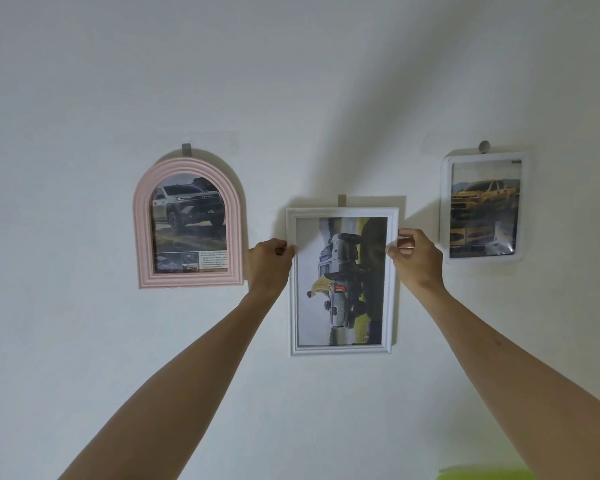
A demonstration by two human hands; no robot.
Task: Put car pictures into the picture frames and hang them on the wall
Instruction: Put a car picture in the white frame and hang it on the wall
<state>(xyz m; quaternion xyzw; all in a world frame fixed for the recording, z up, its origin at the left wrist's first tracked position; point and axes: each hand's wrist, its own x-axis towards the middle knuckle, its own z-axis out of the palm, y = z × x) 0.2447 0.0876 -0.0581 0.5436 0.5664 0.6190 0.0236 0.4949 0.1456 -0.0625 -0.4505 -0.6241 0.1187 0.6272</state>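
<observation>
Three frames are on the white wall [84, 341], each under a small hook. The white frame [394, 299] sits in the middle, lower than the other two, directly beneath a tan hook [342, 199] that meets its top edge. The left hand [269, 263] is closed in a pinch on the left side rail of this frame near its upper corner, thumb on the front face and fingers wrapped behind (the fingers behind the rail cannot be seen). The right hand [414, 254] grips the right side rail at about the same height, thumb tip on the front edge, the remaining fingers curled narrow around the rail. Both forearms reach up from the bottom of the view, well apart. The car picture [342, 282] inside the white frame shows a silver pickup and lies turned sideways, the truck's nose pointing up. To the left, just beside the left hand but not touching it, a pink arched frame [137, 230] hangs from a grey hook [186, 149] and holds a picture of a grey pickup with text below. To the right, a white rounded frame [445, 202] hangs from a round peg [484, 146], tilted slightly, holding a yellow pickup picture; it stands apart from the right hand. A green blurred object [482, 474] shows at the bottom edge.
</observation>
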